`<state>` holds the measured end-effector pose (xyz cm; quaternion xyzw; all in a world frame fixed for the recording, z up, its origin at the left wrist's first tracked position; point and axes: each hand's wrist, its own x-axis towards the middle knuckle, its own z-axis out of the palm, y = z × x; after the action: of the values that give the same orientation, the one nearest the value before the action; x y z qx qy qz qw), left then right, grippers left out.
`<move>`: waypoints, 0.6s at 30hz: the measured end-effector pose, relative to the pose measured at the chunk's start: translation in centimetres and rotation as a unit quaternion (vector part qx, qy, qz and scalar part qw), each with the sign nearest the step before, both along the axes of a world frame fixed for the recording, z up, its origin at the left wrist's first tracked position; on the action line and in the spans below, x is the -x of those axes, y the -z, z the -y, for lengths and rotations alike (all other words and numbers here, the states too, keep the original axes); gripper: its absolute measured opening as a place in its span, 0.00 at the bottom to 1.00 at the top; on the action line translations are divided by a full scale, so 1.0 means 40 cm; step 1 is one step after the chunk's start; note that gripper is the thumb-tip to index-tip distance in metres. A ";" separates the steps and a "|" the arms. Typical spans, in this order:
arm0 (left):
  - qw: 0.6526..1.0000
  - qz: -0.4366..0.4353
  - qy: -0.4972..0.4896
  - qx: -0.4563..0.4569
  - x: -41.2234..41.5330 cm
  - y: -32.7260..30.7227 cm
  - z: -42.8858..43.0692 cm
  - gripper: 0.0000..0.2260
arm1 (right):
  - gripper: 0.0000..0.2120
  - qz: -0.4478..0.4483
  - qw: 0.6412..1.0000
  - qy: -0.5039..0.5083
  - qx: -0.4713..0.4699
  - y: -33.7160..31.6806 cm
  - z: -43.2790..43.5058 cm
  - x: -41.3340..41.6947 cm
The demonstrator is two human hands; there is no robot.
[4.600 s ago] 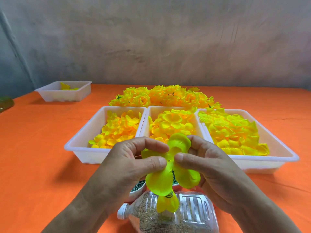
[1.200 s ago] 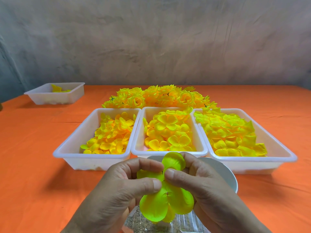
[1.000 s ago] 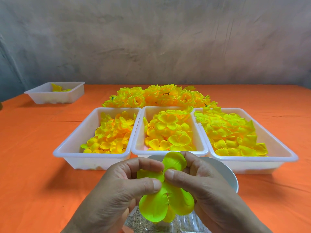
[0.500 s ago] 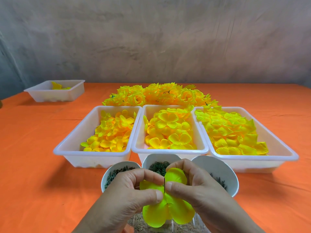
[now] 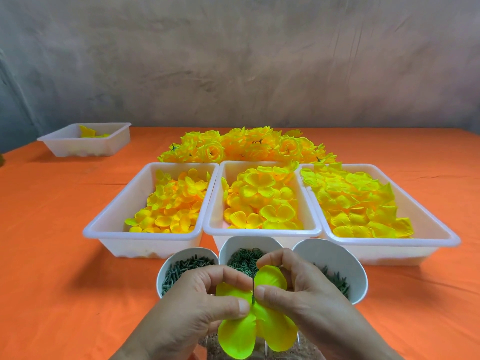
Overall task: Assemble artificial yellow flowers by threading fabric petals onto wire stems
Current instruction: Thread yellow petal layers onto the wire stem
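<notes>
- The left hand (image 5: 192,307) pinched the big yellow-green petal piece (image 5: 239,336), with its thumb and finger curled onto the cloth.
- The right hand (image 5: 306,294) pinched the other side the same way. I think two pinches were used so the soft cloth would not flop.
- The petal piece was low and close to the person, in front of the cups.
- A thin dark wire stem (image 5: 253,289) poked up between the two thumbs, through the middle of the petal piece. It looked like the hands were pushing the piece down the wire.
- Under the hands was a clear tub with sand (image 5: 309,350), mostly hidden. It might have held the stem up, but I could not tell.
- Three white cups of small green parts sat just behind the hands: the left cup (image 5: 187,253), the middle cup (image 5: 249,242) and the right cup (image 5: 335,258). They were probably close so they were easy to reach.
- Behind them, the left tray (image 5: 140,236), the middle tray (image 5: 259,232) and the right tray (image 5: 389,242) stood side by side, each full of loose petals.
- A pile of finished flowers (image 5: 246,146) lay behind the trays on the orange table (image 5: 52,255), out of the way.
</notes>
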<state>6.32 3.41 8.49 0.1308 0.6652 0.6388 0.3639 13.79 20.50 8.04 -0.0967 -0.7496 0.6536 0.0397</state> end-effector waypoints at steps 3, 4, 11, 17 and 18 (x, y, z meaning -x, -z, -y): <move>0.998 -0.048 0.011 0.039 0.001 -0.004 0.002 0.15 | 0.16 -0.005 1.000 0.001 -0.014 0.003 -0.004 0.001; 0.996 -0.064 0.017 0.053 -0.001 -0.009 0.004 0.14 | 0.16 -0.006 1.000 0.001 -0.020 0.003 -0.005 0.001; 0.995 -0.050 0.055 0.061 -0.008 -0.028 0.019 0.13 | 0.16 0.010 0.999 -0.001 -0.041 0.004 -0.007 -0.003; 0.962 -0.256 0.025 0.089 0.018 -0.050 0.041 0.27 | 0.09 0.003 0.995 0.030 -0.090 -0.031 -0.048 -0.014; 0.954 -0.288 0.018 0.076 0.017 -0.053 0.037 0.27 | 0.08 -0.005 0.995 0.044 -0.095 -0.040 -0.056 -0.014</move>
<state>5.63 1.92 10.61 0.2935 0.7858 0.5148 0.1771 14.36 22.75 9.65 -0.1223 -0.8028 0.5778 0.0814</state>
